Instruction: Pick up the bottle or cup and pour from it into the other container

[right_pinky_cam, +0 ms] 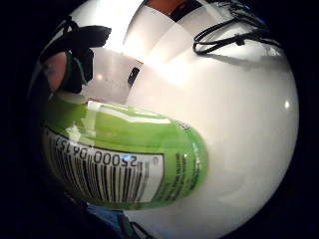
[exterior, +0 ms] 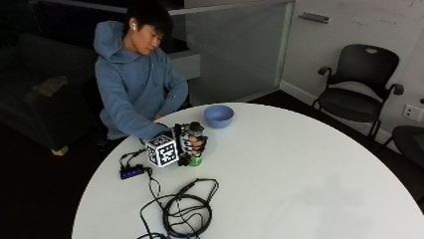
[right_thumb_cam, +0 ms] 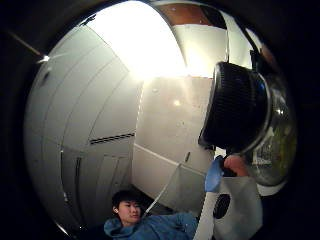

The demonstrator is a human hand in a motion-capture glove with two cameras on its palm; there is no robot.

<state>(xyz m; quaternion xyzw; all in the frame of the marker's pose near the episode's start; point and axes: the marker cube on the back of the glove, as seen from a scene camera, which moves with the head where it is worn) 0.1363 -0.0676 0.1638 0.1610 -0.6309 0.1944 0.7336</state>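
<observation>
Close up against the palm is a green bottle (right_pinky_cam: 124, 159) with a bar code on its label and a black cap (right_thumb_cam: 235, 107). On the round white table (exterior: 298, 174) it stands upright, and the right hand (exterior: 191, 144) has its fingers curled around it. Behind the bottle, near the table's far edge, sits a blue bowl (exterior: 218, 116). Far from the bottle, by the white wall, stands a black chair (exterior: 361, 94). Around the table the floor is dark.

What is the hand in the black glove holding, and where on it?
The hand grips the bottle round its middle, on the green label. Its black cap sticks out above the fingers, and its base shows below them.
</observation>
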